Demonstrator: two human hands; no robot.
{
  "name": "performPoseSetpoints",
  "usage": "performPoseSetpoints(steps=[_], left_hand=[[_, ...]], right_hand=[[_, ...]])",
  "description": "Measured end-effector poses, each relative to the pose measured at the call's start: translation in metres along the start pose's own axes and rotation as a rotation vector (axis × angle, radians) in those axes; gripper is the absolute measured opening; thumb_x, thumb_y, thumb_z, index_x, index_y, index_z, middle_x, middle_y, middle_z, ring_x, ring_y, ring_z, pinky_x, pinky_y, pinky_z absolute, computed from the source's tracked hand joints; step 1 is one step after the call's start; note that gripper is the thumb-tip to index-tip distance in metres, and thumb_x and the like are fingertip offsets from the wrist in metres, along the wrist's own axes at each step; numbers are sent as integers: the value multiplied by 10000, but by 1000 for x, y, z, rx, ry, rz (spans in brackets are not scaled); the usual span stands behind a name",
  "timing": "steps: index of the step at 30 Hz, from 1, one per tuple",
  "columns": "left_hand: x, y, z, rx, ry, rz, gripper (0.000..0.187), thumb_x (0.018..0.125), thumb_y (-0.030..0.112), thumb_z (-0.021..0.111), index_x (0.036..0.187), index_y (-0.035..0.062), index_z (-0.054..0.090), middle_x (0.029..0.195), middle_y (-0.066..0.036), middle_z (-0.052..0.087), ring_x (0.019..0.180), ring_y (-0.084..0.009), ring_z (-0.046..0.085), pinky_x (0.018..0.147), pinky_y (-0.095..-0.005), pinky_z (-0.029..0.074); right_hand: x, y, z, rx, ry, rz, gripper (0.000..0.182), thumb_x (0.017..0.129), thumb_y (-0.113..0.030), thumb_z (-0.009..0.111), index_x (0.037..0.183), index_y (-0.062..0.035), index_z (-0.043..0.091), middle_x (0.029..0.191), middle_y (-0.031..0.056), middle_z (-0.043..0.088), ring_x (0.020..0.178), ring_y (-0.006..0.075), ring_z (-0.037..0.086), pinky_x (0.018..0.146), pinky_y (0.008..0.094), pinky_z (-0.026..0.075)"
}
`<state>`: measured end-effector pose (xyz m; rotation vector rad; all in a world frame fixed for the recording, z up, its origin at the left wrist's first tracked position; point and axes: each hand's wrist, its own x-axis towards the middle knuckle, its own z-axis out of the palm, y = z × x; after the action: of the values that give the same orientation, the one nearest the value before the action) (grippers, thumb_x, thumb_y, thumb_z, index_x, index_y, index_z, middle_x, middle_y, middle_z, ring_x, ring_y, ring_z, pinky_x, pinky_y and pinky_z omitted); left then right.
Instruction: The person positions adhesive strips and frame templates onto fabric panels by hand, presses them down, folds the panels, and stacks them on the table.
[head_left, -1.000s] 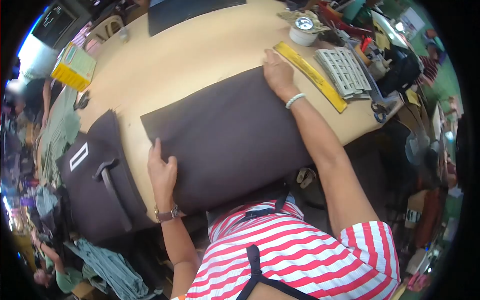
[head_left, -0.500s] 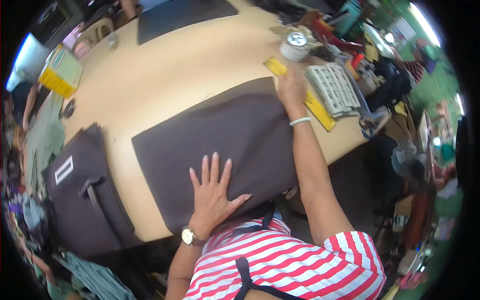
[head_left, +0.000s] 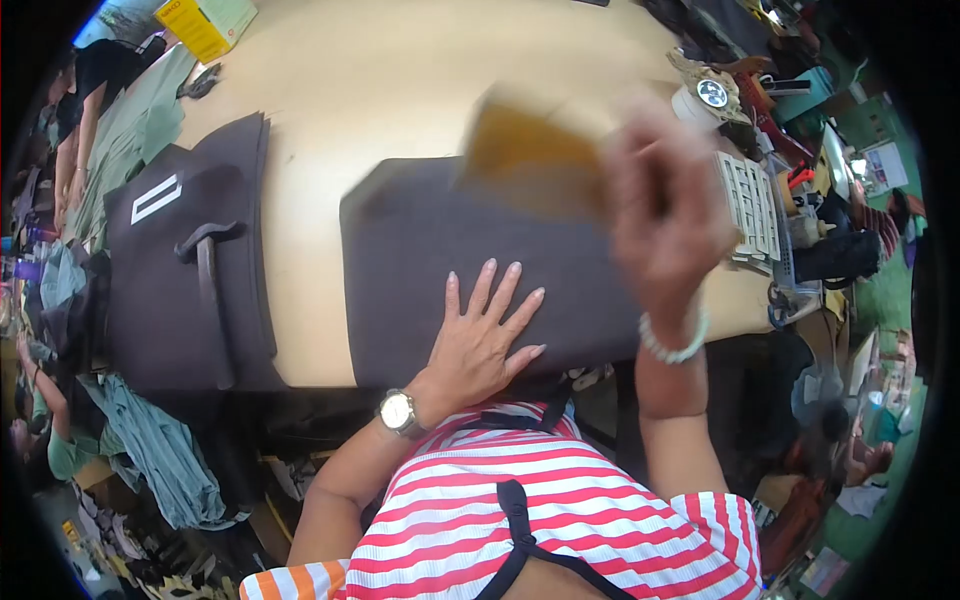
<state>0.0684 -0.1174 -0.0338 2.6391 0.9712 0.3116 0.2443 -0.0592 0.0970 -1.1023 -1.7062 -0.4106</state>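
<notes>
My left hand [head_left: 487,335] lies flat, fingers spread, on a dark brown sheet of fabric or leather [head_left: 400,290] near the table's front edge. My right hand [head_left: 665,205], smeared by motion, is raised over the sheet's right part. Its fingers are closed around a flat yellow strip, like a ruler [head_left: 540,150], which is blurred and points left above the sheet. To the left, a hammer [head_left: 209,300] rests on a stack of similar dark pieces [head_left: 140,300]; a white rectangular frame [head_left: 157,200] lies there too.
On the right stand a white round container [head_left: 700,105], a pale slotted rack [head_left: 748,210] and scissors [head_left: 790,303] by the table edge. A yellow box [head_left: 205,28] is at the far left of the table [head_left: 310,200]. Another person's arm [head_left: 88,140] shows beyond grey-green cloth [head_left: 125,155].
My right hand has picked up the yellow strip from the table and swung it left over the dark sheet. My left hand stays flat on the sheet. The camera view has shifted.
</notes>
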Motion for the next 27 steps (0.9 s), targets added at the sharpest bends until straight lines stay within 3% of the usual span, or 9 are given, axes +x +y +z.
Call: performPoseSetpoints(steps=[2,4,7,10,12,15,18,24,27], left_hand=[[-6,5,-1,-42,-12,-37,578,903,452,519,1382,141,435,1483,-179,291,1389,-395,209,1057,-663,147],[-13,8,5,-43,-48,-59,602,900,472,508,1397,142,429,1501,-166,275,1391,-384,215,1057,-655,167],[-17,18,7,-62,-6,-82,608,892,467,527,1394,140,424,1495,-176,275,1394,-376,211,1057,-662,147],[-24,19,0,-102,73,-91,646,872,465,562,1406,133,415,1495,-192,278,1393,-385,221,1064,-636,166],[-26,13,-10,-167,111,-129,658,860,450,588,1404,123,419,1491,-198,288,1387,-394,234,1065,-619,185],[-27,-6,-29,14,284,-336,654,823,316,666,1381,64,436,1449,-211,356,1365,-391,290,1071,-564,236],[-30,-33,-34,154,386,-481,553,806,221,694,1291,30,509,1287,-203,506,1220,-378,450,1014,-514,324],[-17,-57,-34,-61,507,-466,424,789,92,690,1185,-3,574,1116,-177,582,1068,-342,530,931,-470,388],[-4,-65,-36,-93,510,-494,389,824,69,664,1195,-8,575,1182,-202,583,1123,-367,533,986,-419,401]], right_hand=[[-23,-24,23,236,-166,-136,310,788,-6,647,1095,-34,615,852,79,636,666,220,618,570,290,489],[-62,-31,48,279,-418,-22,361,766,-14,641,1124,-35,600,970,111,637,806,253,633,669,322,500],[-93,-4,63,109,-414,11,371,787,-50,640,1153,-24,585,1105,153,600,991,300,595,838,384,470],[-109,-4,24,-3,-388,296,385,805,-92,650,1172,-10,568,1175,178,564,1117,337,530,958,435,401],[-124,-1,0,-179,-344,452,384,821,-91,648,1183,5,558,1174,183,565,1109,357,534,967,433,405],[-152,9,-22,-225,-276,695,385,827,-68,641,1191,20,549,1186,192,561,1112,365,532,983,429,397],[-158,12,-31,-262,-308,737,395,820,-55,648,1191,31,546,1168,192,577,1103,355,540,984,417,398],[-140,31,-20,-77,-223,907,336,828,-33,615,1152,46,575,1087,189,629,1058,331,583,956,394,431],[-128,44,-13,82,-166,1000,315,832,-25,589,1142,35,593,1122,187,628,1084,325,584,963,380,432]])
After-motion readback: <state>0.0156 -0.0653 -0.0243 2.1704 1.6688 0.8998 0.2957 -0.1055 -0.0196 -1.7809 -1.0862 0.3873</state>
